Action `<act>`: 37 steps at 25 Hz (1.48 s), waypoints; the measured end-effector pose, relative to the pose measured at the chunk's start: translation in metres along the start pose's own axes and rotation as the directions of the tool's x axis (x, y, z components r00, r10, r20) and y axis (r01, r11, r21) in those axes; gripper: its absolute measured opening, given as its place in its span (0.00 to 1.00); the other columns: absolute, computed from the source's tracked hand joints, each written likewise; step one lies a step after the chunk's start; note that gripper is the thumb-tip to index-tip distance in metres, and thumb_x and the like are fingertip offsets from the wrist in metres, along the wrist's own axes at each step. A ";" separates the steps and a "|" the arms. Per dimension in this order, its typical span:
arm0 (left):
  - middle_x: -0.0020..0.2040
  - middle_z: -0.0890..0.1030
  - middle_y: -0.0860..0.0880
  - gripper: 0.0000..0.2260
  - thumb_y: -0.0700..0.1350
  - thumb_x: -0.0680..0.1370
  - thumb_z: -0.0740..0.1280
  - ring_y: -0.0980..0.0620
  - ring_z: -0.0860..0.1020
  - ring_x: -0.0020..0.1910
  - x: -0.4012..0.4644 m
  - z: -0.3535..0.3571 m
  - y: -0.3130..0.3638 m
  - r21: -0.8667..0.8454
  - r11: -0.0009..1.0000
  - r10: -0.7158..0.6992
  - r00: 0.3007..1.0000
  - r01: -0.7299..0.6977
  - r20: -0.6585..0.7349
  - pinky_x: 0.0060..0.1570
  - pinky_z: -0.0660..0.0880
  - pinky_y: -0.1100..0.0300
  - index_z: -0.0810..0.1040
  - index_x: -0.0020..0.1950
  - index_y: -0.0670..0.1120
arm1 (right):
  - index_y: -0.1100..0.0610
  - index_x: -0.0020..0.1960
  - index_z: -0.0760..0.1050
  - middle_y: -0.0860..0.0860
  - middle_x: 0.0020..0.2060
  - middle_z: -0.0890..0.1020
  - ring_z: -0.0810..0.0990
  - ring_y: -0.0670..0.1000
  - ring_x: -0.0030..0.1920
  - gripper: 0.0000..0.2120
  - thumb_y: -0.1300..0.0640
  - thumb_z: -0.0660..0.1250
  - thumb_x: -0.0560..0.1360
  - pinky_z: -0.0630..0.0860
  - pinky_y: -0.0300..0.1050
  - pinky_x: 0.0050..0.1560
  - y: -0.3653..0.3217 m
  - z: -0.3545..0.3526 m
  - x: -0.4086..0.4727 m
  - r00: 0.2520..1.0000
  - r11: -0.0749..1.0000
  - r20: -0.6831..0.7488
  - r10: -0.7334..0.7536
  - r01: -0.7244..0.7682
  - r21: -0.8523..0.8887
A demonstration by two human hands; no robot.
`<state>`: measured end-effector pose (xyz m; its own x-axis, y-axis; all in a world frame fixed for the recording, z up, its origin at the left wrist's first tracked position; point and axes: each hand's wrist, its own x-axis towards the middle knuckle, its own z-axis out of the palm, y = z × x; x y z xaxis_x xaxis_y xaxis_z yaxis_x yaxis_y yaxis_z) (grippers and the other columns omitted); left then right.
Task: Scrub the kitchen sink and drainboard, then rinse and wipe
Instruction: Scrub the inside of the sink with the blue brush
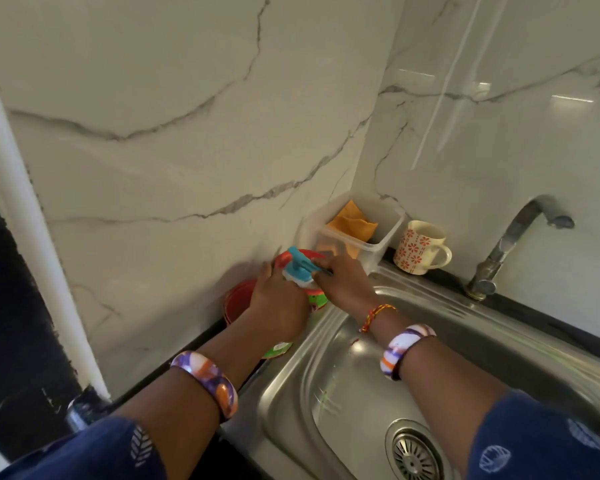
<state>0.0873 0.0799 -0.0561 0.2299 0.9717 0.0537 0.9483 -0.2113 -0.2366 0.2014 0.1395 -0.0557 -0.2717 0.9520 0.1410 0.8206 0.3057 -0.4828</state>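
Observation:
A green dish-soap bottle (317, 299) with a blue pump top (300, 265) stands at the sink's far left corner, mostly hidden by my hands. My left hand (278, 306) grips the bottle's body. My right hand (343, 280) holds the pump's spout end between curled fingers. The steel sink (361, 382) lies below, with its drain strainer (414, 455) at the bottom. An orange cloth (354, 221) sits in a clear plastic tub (374, 251) in the corner.
A floral mug (418, 247) stands on the black counter edge beside the tub. The metal tap (520, 244) rises at the back right. A red bowl (238, 299) sits behind the bottle by the marble wall (187, 133).

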 end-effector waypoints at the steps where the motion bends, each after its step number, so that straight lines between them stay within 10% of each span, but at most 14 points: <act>1: 0.73 0.65 0.45 0.19 0.50 0.82 0.54 0.43 0.57 0.74 0.001 -0.003 0.000 0.028 1.000 0.014 1.000 -0.014 0.006 0.72 0.50 0.47 0.68 0.71 0.47 | 0.55 0.63 0.77 0.56 0.57 0.79 0.78 0.55 0.57 0.17 0.60 0.61 0.76 0.67 0.37 0.47 0.004 -0.003 -0.003 1.000 1.000 -0.010 -0.011 0.011 -0.026; 5: 0.72 0.67 0.47 0.17 0.48 0.80 0.54 0.44 0.59 0.73 0.006 0.000 0.007 0.031 1.000 -0.002 0.999 0.000 0.043 0.72 0.50 0.48 0.71 0.68 0.50 | 0.52 0.63 0.76 0.56 0.56 0.80 0.78 0.57 0.56 0.17 0.58 0.59 0.77 0.70 0.41 0.48 0.016 -0.010 -0.005 0.994 0.991 -0.105 0.022 -0.035 -0.126; 12: 0.72 0.66 0.47 0.18 0.48 0.81 0.54 0.44 0.60 0.72 0.002 -0.011 0.014 0.061 0.997 -0.048 0.995 0.043 0.092 0.72 0.50 0.48 0.67 0.70 0.49 | 0.58 0.57 0.80 0.56 0.45 0.81 0.78 0.48 0.43 0.14 0.62 0.62 0.74 0.66 0.35 0.36 0.019 -0.004 -0.004 0.996 0.972 -0.066 0.060 -0.043 0.232; 18: 0.66 0.73 0.44 0.18 0.53 0.81 0.54 0.43 0.68 0.67 0.002 -0.025 0.022 0.012 0.981 -0.194 0.980 0.193 0.038 0.67 0.60 0.50 0.70 0.66 0.46 | 0.56 0.49 0.78 0.52 0.31 0.77 0.63 0.40 0.17 0.06 0.64 0.63 0.77 0.57 0.30 0.16 0.048 -0.093 -0.046 0.984 0.579 0.043 0.171 -0.136 0.804; 24: 0.71 0.65 0.44 0.24 0.56 0.78 0.58 0.43 0.62 0.71 -0.012 -0.002 0.099 -0.160 0.986 -0.032 0.999 0.035 0.017 0.65 0.64 0.50 0.63 0.70 0.46 | 0.54 0.53 0.77 0.50 0.34 0.78 0.64 0.40 0.17 0.06 0.58 0.64 0.77 0.57 0.29 0.17 0.125 -0.098 -0.091 0.938 0.799 0.213 0.272 -0.344 0.494; 31: 0.65 0.69 0.43 0.19 0.52 0.78 0.62 0.45 0.69 0.65 0.003 0.019 0.093 -0.152 0.978 -0.121 0.981 0.144 0.153 0.54 0.72 0.51 0.67 0.65 0.43 | 0.59 0.51 0.77 0.51 0.36 0.79 0.71 0.44 0.32 0.07 0.60 0.60 0.79 0.63 0.35 0.29 0.182 -0.033 -0.092 0.819 0.602 0.309 0.484 -0.568 0.562; 34: 0.65 0.68 0.43 0.21 0.48 0.77 0.65 0.44 0.69 0.65 0.005 0.030 0.092 -0.163 0.965 -0.169 0.964 0.204 0.205 0.54 0.74 0.50 0.66 0.65 0.41 | 0.62 0.55 0.76 0.58 0.40 0.80 0.75 0.51 0.33 0.09 0.63 0.61 0.77 0.69 0.39 0.29 0.207 0.018 -0.088 0.748 0.542 0.187 0.637 -0.607 0.581; 37: 0.66 0.68 0.41 0.24 0.45 0.76 0.66 0.45 0.70 0.66 0.004 0.041 0.091 -0.084 0.969 -0.215 0.958 0.234 0.188 0.56 0.75 0.51 0.63 0.68 0.38 | 0.60 0.65 0.74 0.61 0.54 0.81 0.80 0.61 0.52 0.17 0.61 0.57 0.78 0.73 0.45 0.48 0.217 0.057 -0.090 0.803 0.768 0.025 0.595 -0.578 0.276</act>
<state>0.1657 0.0686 -0.1169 -0.0249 0.9964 -0.0805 0.9908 0.0138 -0.1350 0.3756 0.1199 -0.2222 0.2577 0.9462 -0.1954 0.6484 -0.3193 -0.6911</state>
